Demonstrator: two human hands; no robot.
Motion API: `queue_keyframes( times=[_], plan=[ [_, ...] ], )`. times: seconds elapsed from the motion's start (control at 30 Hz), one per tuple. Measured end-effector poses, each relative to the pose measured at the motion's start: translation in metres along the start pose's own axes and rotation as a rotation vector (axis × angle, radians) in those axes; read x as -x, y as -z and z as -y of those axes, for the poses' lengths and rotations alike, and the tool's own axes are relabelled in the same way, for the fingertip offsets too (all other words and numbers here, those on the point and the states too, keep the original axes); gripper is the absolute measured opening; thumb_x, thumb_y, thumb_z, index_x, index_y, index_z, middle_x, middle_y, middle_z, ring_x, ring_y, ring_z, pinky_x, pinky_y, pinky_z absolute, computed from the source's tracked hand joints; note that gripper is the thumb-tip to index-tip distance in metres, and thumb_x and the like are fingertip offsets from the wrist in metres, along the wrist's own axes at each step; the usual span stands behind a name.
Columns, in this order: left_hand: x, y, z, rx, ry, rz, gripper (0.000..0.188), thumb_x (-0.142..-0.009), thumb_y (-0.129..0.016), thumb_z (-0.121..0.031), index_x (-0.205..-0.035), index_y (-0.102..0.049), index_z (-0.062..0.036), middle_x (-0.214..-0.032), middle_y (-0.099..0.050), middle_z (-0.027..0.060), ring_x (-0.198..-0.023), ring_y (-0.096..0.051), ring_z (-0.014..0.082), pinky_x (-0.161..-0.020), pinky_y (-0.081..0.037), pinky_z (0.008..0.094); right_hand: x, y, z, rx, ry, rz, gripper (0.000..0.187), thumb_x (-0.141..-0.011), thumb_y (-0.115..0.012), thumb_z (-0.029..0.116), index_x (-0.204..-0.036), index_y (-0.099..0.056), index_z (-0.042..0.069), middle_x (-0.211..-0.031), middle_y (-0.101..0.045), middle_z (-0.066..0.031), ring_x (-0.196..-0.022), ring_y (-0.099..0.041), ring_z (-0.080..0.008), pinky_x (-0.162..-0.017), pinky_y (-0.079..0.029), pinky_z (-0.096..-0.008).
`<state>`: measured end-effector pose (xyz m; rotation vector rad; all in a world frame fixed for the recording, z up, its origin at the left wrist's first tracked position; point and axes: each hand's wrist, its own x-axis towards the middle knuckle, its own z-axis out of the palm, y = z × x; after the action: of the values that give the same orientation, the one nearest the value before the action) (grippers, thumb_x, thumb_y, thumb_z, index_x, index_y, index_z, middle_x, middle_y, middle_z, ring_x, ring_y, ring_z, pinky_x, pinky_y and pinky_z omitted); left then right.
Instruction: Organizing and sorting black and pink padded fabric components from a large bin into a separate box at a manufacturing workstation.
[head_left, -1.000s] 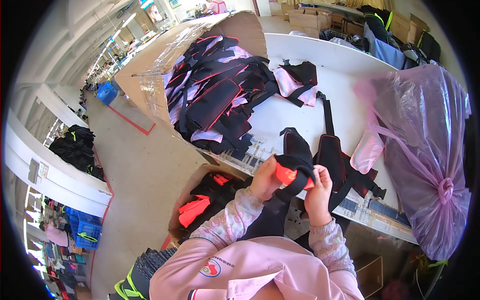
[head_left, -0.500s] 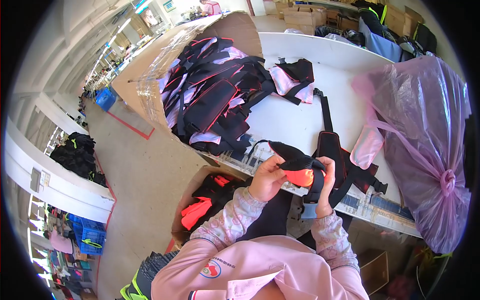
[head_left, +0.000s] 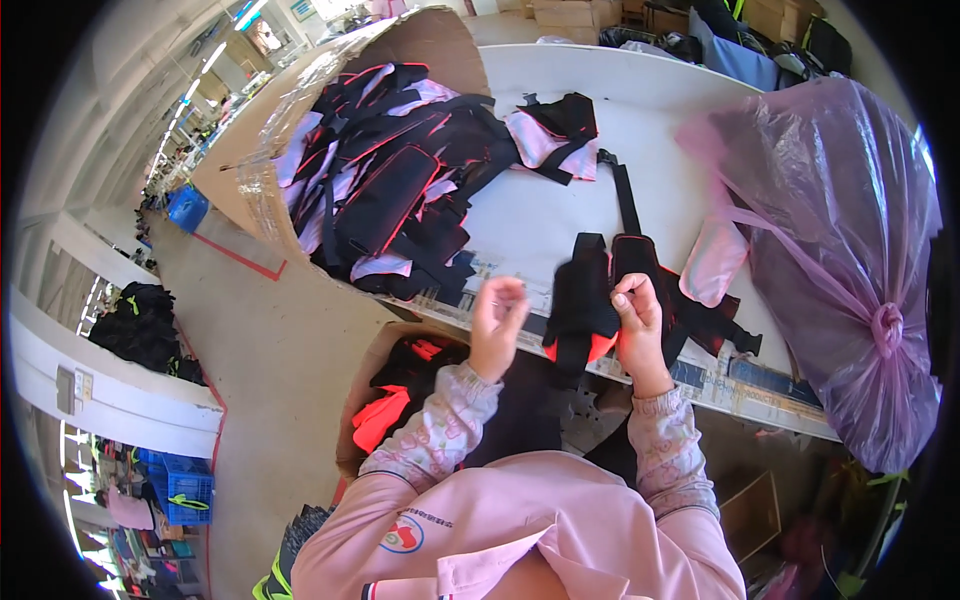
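Observation:
A black padded strap piece (head_left: 583, 300) with bright orange along its lower edge hangs upright over the table's near edge. My right hand (head_left: 641, 325) pinches its right side between thumb and fingers. To the left, apart from the piece, my left hand (head_left: 498, 322) is raised, slightly blurred, with thumb and fingers parted and nothing visible in them. Just behind the held piece, another black padded strap piece (head_left: 636, 258) with red edging lies on the white table (head_left: 560, 230), its strap stretching away from me.
A cardboard box (head_left: 262, 165) on its side spills black and pink strap pieces (head_left: 390, 200) onto the table. A tied purple plastic bag (head_left: 820, 200) stands at the right. Below the table edge, a lower carton (head_left: 352, 410) holds black and orange pieces. Floor (head_left: 265, 380) stretches left.
My left hand has let go of the strap piece and moved left. The piece now hangs straighter from my right hand, its orange side mostly turned away. The whole view has shifted slightly.

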<state>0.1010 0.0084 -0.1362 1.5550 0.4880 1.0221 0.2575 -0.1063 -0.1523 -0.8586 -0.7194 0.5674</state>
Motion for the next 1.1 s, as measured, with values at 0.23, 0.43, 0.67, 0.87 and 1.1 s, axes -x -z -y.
queue_keyframes(
  times=[0.23,0.43,0.67,0.87,1.1],
  plan=[
    [0.018,-0.008,0.006,-0.08,0.151,0.522,0.021,-0.091,-0.054,-0.016,-0.105,-0.051,-0.0005,-0.091,-0.051,0.0041,-0.086,-0.05,0.011,-0.078,-0.042,0.0257,0.007,-0.022,0.003,0.27,0.047,0.201,0.011,-0.088,-0.05,-0.004,-0.093,-0.046,0.005,-0.081,-0.048,0.0003,-0.074,-0.047,-0.0065,-0.069,-0.04,-0.0189],
    [0.033,-0.02,0.017,0.1,0.192,0.293,0.011,-0.092,-0.05,-0.012,-0.087,-0.045,-0.0039,-0.077,-0.039,-0.0009,-0.075,-0.037,0.0075,-0.068,-0.034,0.0222,0.004,-0.032,0.008,0.798,0.198,0.143,0.01,-0.086,-0.054,-0.002,-0.095,-0.051,0.003,-0.084,-0.058,-0.0074,-0.072,-0.056,-0.0146,-0.068,-0.046,-0.0257],
    [0.023,0.018,0.022,-0.09,-0.045,-0.137,0.01,-0.088,-0.054,-0.007,-0.088,-0.045,-0.0029,-0.075,-0.044,0.0038,-0.073,-0.043,0.0108,-0.07,-0.039,0.0247,0.035,-0.076,0.007,0.805,-0.282,0.35,0.062,-0.084,-0.064,0.017,-0.134,-0.029,0.004,-0.099,-0.059,-0.0153,-0.088,-0.059,-0.0206,-0.076,-0.047,-0.029],
    [0.023,0.077,0.046,0.122,0.055,-0.204,0.009,-0.087,-0.056,-0.007,-0.083,-0.049,-0.0049,-0.075,-0.048,-0.0016,-0.072,-0.046,0.0069,-0.066,-0.041,0.0229,0.044,-0.088,-0.083,0.851,-0.33,0.237,0.063,-0.081,-0.068,0.026,-0.129,-0.034,0.004,-0.093,-0.062,-0.0176,-0.086,-0.061,-0.0264,-0.075,-0.047,-0.0341],
    [0.031,0.154,0.072,-0.468,0.112,-0.367,0.025,-0.074,-0.072,-0.022,-0.071,-0.059,0.0,-0.065,-0.06,0.0116,-0.058,-0.054,0.0175,-0.059,-0.045,0.0298,0.054,-0.138,-0.121,1.042,-0.415,0.685,0.044,-0.086,-0.058,0.038,-0.081,-0.06,-0.005,-0.07,-0.058,-0.0276,-0.07,-0.056,-0.0472,-0.064,-0.047,-0.0482]
  ],
)
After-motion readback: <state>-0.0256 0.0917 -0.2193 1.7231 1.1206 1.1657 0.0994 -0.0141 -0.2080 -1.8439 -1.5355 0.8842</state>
